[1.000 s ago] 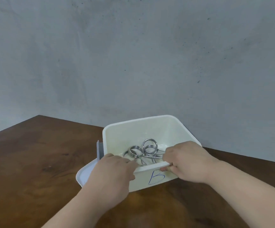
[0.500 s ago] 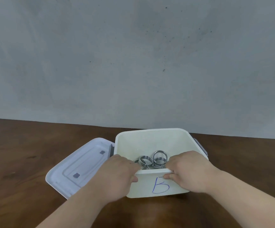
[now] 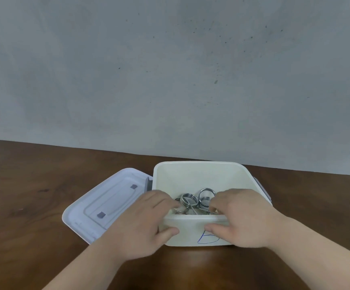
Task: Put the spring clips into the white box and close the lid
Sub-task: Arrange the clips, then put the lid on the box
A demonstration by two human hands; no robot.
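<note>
White box (image 3: 193,178): open, near centre of the counter (image 3: 33,185), blue mark on near wall. Spring clips (image 3: 197,200): piled inside on the box floor. Lid (image 3: 107,204): flat, touching box's left side. Left hand (image 3: 142,222) and right hand (image 3: 241,218): fingers hooked over the near rim, thumbs on outer wall, pinching it. Counter bare to the left and far side.
</note>
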